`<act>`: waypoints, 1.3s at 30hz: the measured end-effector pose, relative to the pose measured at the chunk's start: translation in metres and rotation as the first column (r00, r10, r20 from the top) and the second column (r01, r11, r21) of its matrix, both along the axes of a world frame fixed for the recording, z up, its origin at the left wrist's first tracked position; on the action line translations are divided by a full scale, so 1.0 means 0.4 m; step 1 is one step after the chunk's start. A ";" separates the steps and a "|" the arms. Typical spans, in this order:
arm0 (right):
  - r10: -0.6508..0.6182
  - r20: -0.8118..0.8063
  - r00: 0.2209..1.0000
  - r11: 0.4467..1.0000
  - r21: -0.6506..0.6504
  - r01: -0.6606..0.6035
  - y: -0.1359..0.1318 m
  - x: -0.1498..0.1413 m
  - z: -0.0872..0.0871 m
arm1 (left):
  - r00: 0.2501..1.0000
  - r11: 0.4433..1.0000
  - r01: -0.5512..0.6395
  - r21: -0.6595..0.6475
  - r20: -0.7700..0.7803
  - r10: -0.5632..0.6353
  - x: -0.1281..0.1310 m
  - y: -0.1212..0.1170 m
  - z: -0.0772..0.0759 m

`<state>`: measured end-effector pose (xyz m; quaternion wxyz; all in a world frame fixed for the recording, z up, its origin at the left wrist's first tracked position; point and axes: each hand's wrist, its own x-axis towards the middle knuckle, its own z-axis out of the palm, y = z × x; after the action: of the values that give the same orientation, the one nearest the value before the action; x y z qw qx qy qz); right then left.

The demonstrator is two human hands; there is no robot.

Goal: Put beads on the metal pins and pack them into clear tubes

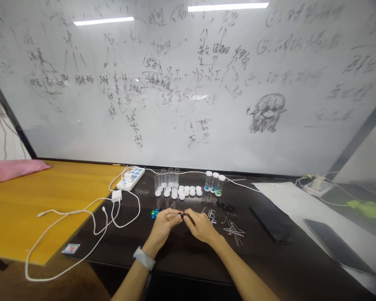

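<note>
My left hand and my right hand meet over the dark table, fingertips pinched together on a small dark part too small to name. A band sits on my left wrist. Just left of my hands lie small blue and green beads. To the right lie thin metal pins and a heap of small black pieces. Behind my hands stand several empty clear vials, several loose white caps and three capped vials with coloured contents.
A white power strip with white cables lies at the left, beside an orange table with a pink cloth. A dark phone, white paper and a dark tablet lie right. A scribbled whiteboard stands behind.
</note>
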<state>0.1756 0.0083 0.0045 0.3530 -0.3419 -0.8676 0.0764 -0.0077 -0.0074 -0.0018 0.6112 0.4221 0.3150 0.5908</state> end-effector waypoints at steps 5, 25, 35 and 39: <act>0.012 -0.019 1.000 0.998 -0.058 -0.013 0.009 -0.004 -0.015 | 1.000 1.000 -0.020 -0.004 -0.022 0.020 -0.003 0.005 -0.008; -0.103 -0.785 0.611 0.698 -0.494 -0.518 0.072 0.001 -0.012 | 0.944 0.917 0.327 -0.229 0.121 -0.307 0.009 -0.030 0.049; -0.140 -0.791 0.596 0.811 -0.437 -0.390 0.089 0.006 -0.015 | 0.930 0.974 0.160 -0.160 -0.306 -0.203 0.000 0.016 0.036; -0.151 -0.720 0.677 0.894 -0.392 -0.218 0.100 0.015 -0.021 | 0.559 0.906 -0.320 0.277 -0.717 0.417 -0.027 0.114 0.070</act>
<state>0.1817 0.0483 -0.0039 0.5810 -0.3370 -0.6163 0.4112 -0.0185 0.0384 0.0262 0.2582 0.5896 0.5888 0.4889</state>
